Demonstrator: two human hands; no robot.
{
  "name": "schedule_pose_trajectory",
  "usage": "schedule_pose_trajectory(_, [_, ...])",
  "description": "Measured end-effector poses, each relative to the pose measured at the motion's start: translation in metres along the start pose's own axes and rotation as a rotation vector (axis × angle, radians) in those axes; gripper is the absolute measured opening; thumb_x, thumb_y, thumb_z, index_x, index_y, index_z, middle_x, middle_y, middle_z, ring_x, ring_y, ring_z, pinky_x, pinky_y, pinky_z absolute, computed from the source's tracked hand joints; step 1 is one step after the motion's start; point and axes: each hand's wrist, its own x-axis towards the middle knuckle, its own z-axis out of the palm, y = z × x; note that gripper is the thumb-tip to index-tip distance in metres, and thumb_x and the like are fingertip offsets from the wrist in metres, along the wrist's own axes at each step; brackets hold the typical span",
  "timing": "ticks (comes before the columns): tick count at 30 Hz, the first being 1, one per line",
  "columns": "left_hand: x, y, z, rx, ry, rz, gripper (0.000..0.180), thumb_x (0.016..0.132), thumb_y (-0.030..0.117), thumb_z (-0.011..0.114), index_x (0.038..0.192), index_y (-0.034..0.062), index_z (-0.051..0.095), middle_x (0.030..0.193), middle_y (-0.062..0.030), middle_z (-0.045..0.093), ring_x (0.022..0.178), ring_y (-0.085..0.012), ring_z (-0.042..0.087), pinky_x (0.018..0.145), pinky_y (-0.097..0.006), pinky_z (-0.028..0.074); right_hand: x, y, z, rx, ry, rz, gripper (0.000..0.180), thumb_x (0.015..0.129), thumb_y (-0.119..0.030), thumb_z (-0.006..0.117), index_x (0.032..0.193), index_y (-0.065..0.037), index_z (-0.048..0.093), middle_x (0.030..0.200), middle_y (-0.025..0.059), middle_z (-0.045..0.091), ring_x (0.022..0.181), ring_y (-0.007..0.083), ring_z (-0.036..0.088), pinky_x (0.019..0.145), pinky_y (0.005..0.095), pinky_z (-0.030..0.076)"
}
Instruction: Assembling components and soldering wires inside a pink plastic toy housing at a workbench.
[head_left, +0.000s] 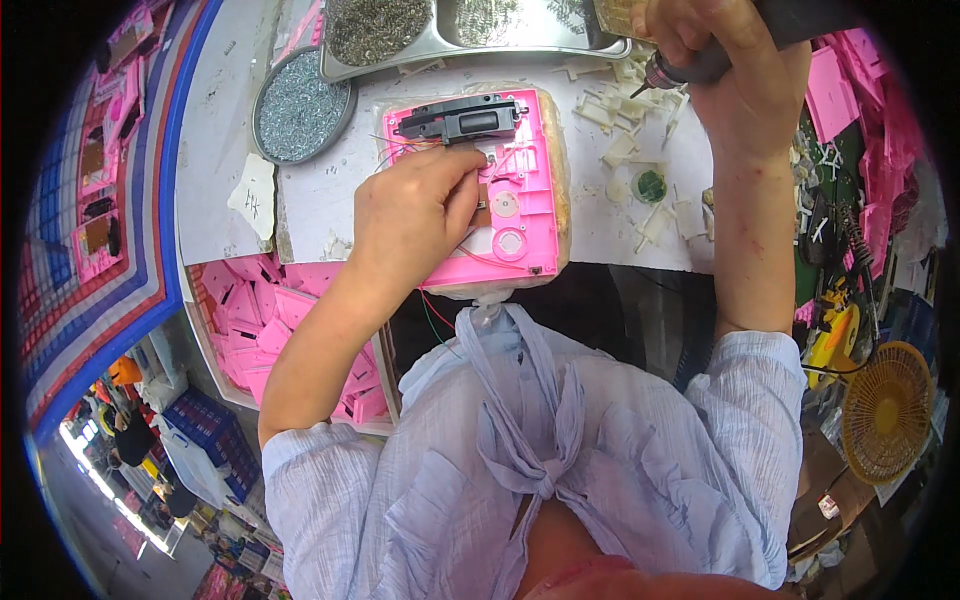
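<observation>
White bench [320, 190], square pink panel [520, 215]

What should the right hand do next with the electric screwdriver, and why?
Probably bring the electric screwdriver down to the pink panel: the right hand holds it raised beyond the panel, while the left hand pinches something small at a spot below the black part.

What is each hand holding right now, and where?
Right hand grips the electric screwdriver around its body. Left hand presses on the pink panel, pinching something too small to tell.

Left hand [415, 215] pinching on pink panel [520, 215], right hand [725, 60] gripping power screwdriver [690, 68]
</observation>
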Motion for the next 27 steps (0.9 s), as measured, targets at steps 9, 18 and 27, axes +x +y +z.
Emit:
schedule_pose_trajectory(9, [0.018,0.004,-0.028,-0.04,-0.376,-0.076,0.018,0.094,0.01,0.067,0.107,0.0042,0.077,0.094,-0.012,0.076,0.071,-0.0224,0.072,0.065,-0.034,0.057,0.0,-0.016,0.001,-0.072,-0.002,0.087,0.03,0.09,-0.023,0.077,0.101,-0.001,0.06,0.066,0.0029,0.057,0.053,0.0107,0.054,0.05,0.026,0.043])
schedule_pose_trajectory(18, [-0.046,-0.024,-0.034,-0.149,0.251,-0.183,0.015,0.09,0.001,0.069,0.104,0.0004,0.075,0.082,-0.0095,0.067,0.065,-0.0155,0.061,0.054,-0.028,0.045,0.027,-0.038,0.002,-0.272,-0.108,0.091,0.042,0.096,-0.02,0.073,0.129,0.001,0.059,0.104,0.0055,0.069,0.089,0.0118,0.063,0.077,0.0264,0.051])
schedule_pose_trajectory(27, [-0.121,-0.002,-0.014,-0.301,0.113,-0.413,0.015,0.085,0.01,0.08,0.093,0.003,0.069,0.081,-0.0093,0.063,0.062,-0.0194,0.057,0.053,-0.032,0.043,-0.055,-0.015,0.028,-0.842,-0.024,-0.213,0.031,0.083,-0.004,0.078,0.112,-0.001,0.069,0.099,0.01,0.072,0.096,0.0246,0.064,0.088,0.0347,0.051])
